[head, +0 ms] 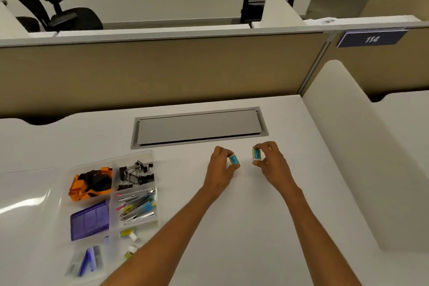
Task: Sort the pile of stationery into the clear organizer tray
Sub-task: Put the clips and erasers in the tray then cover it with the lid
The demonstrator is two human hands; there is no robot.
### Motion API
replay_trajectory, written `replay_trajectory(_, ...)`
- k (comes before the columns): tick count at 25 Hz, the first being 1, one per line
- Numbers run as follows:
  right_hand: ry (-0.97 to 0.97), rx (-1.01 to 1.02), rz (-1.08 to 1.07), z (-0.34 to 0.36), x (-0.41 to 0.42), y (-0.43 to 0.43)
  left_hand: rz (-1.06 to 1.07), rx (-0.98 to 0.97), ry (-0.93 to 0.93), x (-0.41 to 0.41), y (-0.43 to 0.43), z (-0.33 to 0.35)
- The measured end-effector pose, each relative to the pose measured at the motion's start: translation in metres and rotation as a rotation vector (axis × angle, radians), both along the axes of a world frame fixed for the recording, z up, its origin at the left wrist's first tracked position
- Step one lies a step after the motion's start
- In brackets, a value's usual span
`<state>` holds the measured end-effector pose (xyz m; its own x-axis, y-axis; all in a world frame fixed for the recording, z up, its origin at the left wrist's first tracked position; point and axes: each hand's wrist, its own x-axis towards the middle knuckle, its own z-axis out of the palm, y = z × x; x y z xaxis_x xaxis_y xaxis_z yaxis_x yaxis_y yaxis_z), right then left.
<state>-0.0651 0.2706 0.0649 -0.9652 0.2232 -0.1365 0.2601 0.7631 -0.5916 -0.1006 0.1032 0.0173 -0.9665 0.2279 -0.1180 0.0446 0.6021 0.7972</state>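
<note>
The clear organizer tray (111, 169) lies at the left of the white desk. Its compartments hold orange and black items (90, 184), black binder clips (137, 174), coloured clips and pens (137, 206), a purple case (89, 220) and small blue pieces (87, 260). To the right of the tray, my left hand (220, 167) pinches a small blue and yellow box (233, 160) just above the desk. My right hand (270, 158) pinches a second small blue and yellow box (256, 154), held a short gap from the first.
A grey cable hatch (199, 126) is set into the desk just behind my hands. A beige partition (162, 72) runs along the back, and a white divider (348, 137) stands at the right. Office chairs show beyond the partition.
</note>
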Motion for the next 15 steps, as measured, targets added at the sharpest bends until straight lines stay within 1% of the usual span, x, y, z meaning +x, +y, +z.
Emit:
replay_trajectory(5, -0.033, -0.077, 0.183, 0.020, 0.030, -0.099, 0.054, 0.036, 0.045, 0.051, -0.093, 0.021)
replay_trajectory(8, -0.044, -0.117, 0.283, 0.021, 0.048, -0.156, 0.094, 0.009, 0.050, 0.084, -0.149, 0.034)
replay_trajectory(10, -0.018, -0.165, 0.341, 0.019, 0.063, -0.188, 0.128, -0.022, 0.057, 0.104, -0.186, 0.041)
replay_trajectory(12, 0.006, -0.161, 0.402, 0.014, 0.079, -0.217, 0.157, -0.114, 0.112, 0.120, -0.223, 0.045)
replay_trajectory(13, 0.013, -0.121, 0.436, 0.010, 0.086, -0.229, 0.166, -0.203, 0.140, 0.126, -0.240, 0.046)
replay_trajectory(15, 0.012, 0.001, 0.494, 0.003, 0.097, -0.247, 0.183, -0.392, 0.121, 0.135, -0.264, 0.046)
